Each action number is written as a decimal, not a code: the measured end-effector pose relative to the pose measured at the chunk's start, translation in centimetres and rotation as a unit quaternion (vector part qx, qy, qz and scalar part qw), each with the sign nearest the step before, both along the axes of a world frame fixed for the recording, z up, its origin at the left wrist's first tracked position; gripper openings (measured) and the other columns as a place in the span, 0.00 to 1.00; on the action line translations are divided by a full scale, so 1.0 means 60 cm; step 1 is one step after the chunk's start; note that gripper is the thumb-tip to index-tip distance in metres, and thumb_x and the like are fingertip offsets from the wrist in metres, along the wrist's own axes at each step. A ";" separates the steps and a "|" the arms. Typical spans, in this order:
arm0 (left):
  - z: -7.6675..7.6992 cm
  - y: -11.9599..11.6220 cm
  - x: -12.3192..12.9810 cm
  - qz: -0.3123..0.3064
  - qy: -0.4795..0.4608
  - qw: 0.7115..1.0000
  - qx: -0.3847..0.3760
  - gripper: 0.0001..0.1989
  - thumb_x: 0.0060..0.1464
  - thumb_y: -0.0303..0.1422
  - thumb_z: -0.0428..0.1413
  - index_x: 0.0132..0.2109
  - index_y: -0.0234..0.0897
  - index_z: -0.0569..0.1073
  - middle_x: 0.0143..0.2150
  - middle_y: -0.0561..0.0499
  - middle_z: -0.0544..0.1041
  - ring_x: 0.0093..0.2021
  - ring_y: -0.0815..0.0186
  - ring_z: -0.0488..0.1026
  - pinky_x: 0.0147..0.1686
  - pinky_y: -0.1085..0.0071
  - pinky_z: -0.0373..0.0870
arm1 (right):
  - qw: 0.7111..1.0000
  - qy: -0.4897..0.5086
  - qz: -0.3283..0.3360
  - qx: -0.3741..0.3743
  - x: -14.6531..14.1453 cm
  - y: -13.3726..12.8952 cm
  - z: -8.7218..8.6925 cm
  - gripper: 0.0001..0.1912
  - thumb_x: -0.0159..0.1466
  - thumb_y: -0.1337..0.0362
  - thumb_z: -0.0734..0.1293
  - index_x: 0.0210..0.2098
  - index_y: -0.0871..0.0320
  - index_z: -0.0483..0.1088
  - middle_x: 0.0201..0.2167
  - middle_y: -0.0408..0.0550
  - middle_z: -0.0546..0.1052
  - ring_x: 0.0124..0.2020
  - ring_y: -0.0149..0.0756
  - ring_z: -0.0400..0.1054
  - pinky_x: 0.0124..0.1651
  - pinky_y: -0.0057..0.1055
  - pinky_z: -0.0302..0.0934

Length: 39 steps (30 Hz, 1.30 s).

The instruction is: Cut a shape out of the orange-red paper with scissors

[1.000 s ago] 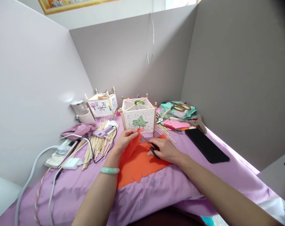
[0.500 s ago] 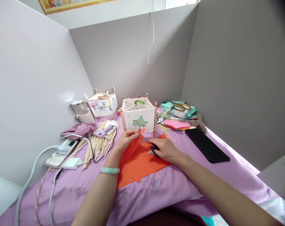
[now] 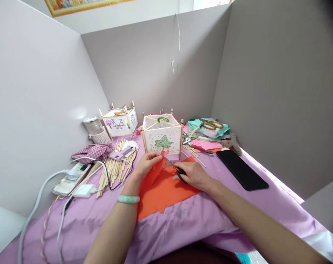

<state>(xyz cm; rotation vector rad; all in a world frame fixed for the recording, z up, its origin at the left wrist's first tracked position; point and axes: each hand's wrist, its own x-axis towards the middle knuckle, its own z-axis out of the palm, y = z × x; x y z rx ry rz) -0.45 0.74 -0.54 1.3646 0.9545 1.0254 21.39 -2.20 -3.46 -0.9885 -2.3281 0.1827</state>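
An orange sheet (image 3: 166,194) lies near the middle of the purple cloth, with its upper left part raised. My left hand (image 3: 147,167) pinches that raised part between thumb and fingers. Black-handled scissors (image 3: 180,175) are in my right hand (image 3: 194,176), their blades pointing up and left to the edge of the orange sheet near my left fingertips. Just behind my hands stands a white box-shaped lantern (image 3: 163,139) framed in sticks, with a green drawing on its front and a green loop on top.
To the left are wooden sticks (image 3: 116,165), a glue gun (image 3: 119,153), a power strip (image 3: 69,179), a jar (image 3: 96,130) and a second lantern (image 3: 118,124). On the right lie red-handled pliers (image 3: 201,147), gold-handled scissors (image 3: 212,125) and a black phone (image 3: 242,170). A wire hook (image 3: 179,40) hangs behind.
The scissors' handles and my right fingers have shifted very slightly. My left hand and the orange sheet look the same.
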 end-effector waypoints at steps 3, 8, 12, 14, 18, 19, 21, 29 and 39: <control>0.002 -0.001 0.002 -0.016 0.000 1.000 0.000 0.13 0.42 0.38 0.62 0.31 0.31 0.75 0.28 0.50 0.75 0.27 0.69 0.69 0.29 0.75 0.63 | 1.000 0.009 0.002 -0.003 0.000 -0.002 0.001 0.20 0.59 0.50 0.65 0.43 0.58 0.68 0.34 0.48 0.75 0.34 0.35 0.69 0.36 0.27 0.57; 0.008 -0.004 0.006 -0.024 0.017 0.999 0.012 0.11 0.41 0.36 0.62 0.29 0.31 0.75 0.26 0.50 0.74 0.26 0.70 0.67 0.27 0.75 0.60 | 1.000 0.021 0.007 -0.004 -0.002 -0.002 -0.001 0.22 0.57 0.50 0.66 0.45 0.58 0.68 0.34 0.48 0.75 0.34 0.35 0.69 0.36 0.28 0.58; 0.008 -0.005 0.007 -0.021 0.025 0.999 0.022 0.11 0.41 0.36 0.62 0.29 0.31 0.75 0.24 0.51 0.73 0.24 0.71 0.65 0.26 0.75 0.58 | 1.000 0.022 0.008 0.002 -0.002 0.000 -0.002 0.23 0.57 0.50 0.66 0.45 0.58 0.68 0.35 0.49 0.75 0.34 0.36 0.69 0.37 0.28 0.58; 0.008 -0.005 0.007 -0.019 0.029 0.999 0.023 0.11 0.42 0.36 0.62 0.28 0.31 0.75 0.23 0.52 0.72 0.23 0.72 0.63 0.25 0.75 0.57 | 1.000 0.015 0.003 0.003 -0.002 0.000 -0.001 0.22 0.58 0.49 0.65 0.44 0.58 0.68 0.34 0.49 0.75 0.34 0.36 0.69 0.36 0.27 0.58; 0.008 -0.006 0.007 -0.015 0.034 0.999 0.025 0.11 0.42 0.37 0.62 0.27 0.32 0.74 0.22 0.53 0.70 0.23 0.73 0.62 0.23 0.76 0.55 | 1.000 0.010 -0.002 0.006 -0.001 0.000 0.000 0.20 0.58 0.50 0.65 0.43 0.59 0.69 0.32 0.48 0.75 0.31 0.34 0.68 0.34 0.27 0.57; 0.008 -0.006 0.007 -0.016 0.036 0.999 0.025 0.11 0.42 0.37 0.61 0.27 0.32 0.74 0.22 0.54 0.70 0.23 0.73 0.61 0.23 0.76 0.55 | 1.000 0.011 -0.002 0.006 -0.001 0.000 0.000 0.20 0.58 0.51 0.65 0.43 0.58 0.69 0.32 0.48 0.75 0.31 0.34 0.68 0.34 0.27 0.57; 0.008 -0.006 0.007 -0.017 0.039 0.999 0.023 0.11 0.42 0.37 0.61 0.27 0.31 0.74 0.22 0.53 0.70 0.22 0.73 0.61 0.23 0.76 0.54 | 1.000 0.014 0.000 0.005 -0.001 -0.001 0.000 0.20 0.58 0.51 0.65 0.43 0.58 0.69 0.32 0.48 0.75 0.32 0.34 0.69 0.35 0.27 0.57; 0.004 -0.003 0.007 -0.035 0.043 0.998 0.032 0.10 0.42 0.36 0.61 0.28 0.31 0.75 0.25 0.52 0.73 0.26 0.71 0.65 0.28 0.75 0.59 | 1.000 0.017 0.002 0.002 -0.003 -0.002 0.000 0.21 0.58 0.49 0.65 0.42 0.58 0.68 0.32 0.48 0.75 0.31 0.34 0.68 0.34 0.27 0.57; 0.003 -0.003 0.008 -0.055 0.044 0.997 0.034 0.09 0.43 0.34 0.61 0.29 0.32 0.76 0.26 0.52 0.74 0.28 0.69 0.67 0.33 0.73 0.61 | 1.000 0.008 0.003 0.003 -0.004 -0.001 0.000 0.21 0.58 0.48 0.65 0.41 0.58 0.67 0.31 0.46 0.73 0.30 0.33 0.66 0.33 0.26 0.54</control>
